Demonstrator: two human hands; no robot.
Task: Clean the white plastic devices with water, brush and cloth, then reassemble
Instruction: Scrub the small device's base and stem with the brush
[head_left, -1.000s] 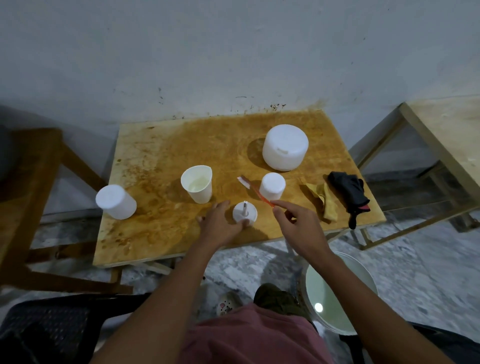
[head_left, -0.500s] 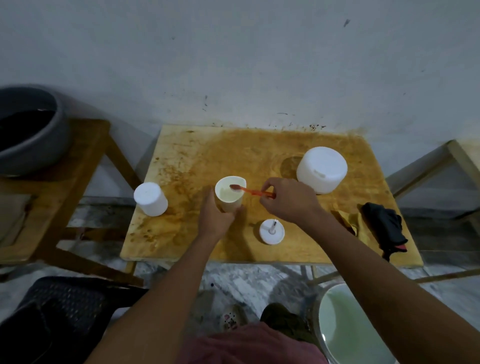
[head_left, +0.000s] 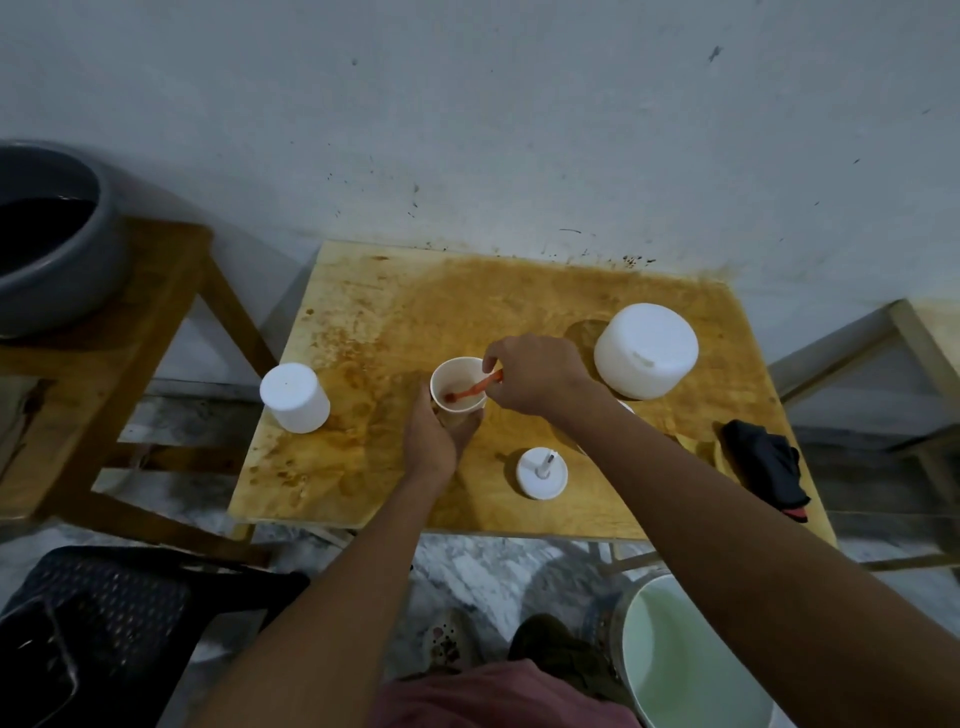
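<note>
My left hand (head_left: 435, 435) grips a white cup (head_left: 457, 385) with liquid in it, standing on the stained wooden table (head_left: 374, 312). An orange brush (head_left: 472, 389) is pinched in my right hand (head_left: 535, 375), its head dipped in the cup. A small white round base with a metal pin (head_left: 542, 473) lies near the table's front edge. One white cylinder (head_left: 294, 397) stands at the left, and a large white round device (head_left: 645, 351) at the back right. Another white part is mostly hidden behind my right forearm.
A black cloth (head_left: 768, 467) and a yellow cloth (head_left: 698, 448) lie at the table's right end. On the floor at the lower right stands a bucket of water (head_left: 675, 660). A grey basin (head_left: 47, 244) sits on a wooden stand to the left. A black chair (head_left: 93, 623) is at the lower left.
My right hand carried the brush from beside the small base to the cup and dipped its head in. My left hand left the base and took hold of the cup.
</note>
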